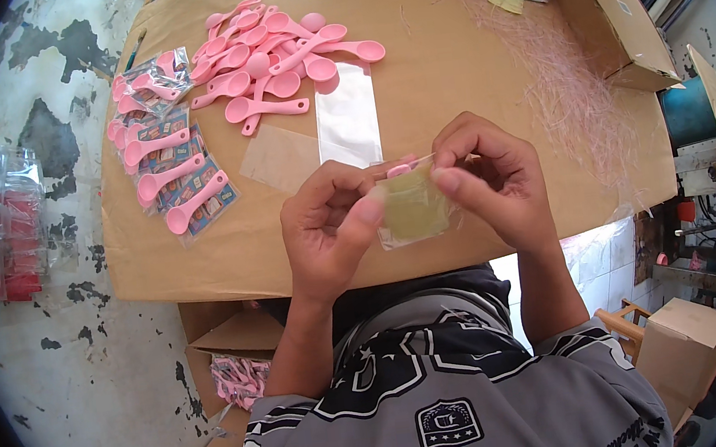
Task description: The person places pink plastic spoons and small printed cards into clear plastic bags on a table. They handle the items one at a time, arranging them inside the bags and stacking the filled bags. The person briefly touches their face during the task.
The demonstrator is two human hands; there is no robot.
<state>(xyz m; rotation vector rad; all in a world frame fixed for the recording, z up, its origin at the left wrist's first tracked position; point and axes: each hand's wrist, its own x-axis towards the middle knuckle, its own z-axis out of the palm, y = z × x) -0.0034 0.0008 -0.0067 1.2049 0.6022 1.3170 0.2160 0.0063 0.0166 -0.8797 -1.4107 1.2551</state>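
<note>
The person's left hand [332,226] gripped the left edge of a small clear plastic bag with a pale yellow-green panel [414,213], thumb against curled fingers. The right hand [494,177] pinched its upper right edge, also narrow. The bag stood over the near edge of the brown-covered table [464,70], between the hands, probably held by both sides to control its thin opening. A pink plastic piece [400,169] showed at the top; whether it was a whole spoon could not be told.

Beyond the hands lay a heap of loose pink plastic measuring spoons [283,84], seemingly placed within easy reach. Left of it, clear packets with pink spoons and printed blue cards [172,178] overlapped in a row, perhaps to save space. A flat whitish plastic sleeve [348,123] lay near the heap.
</note>
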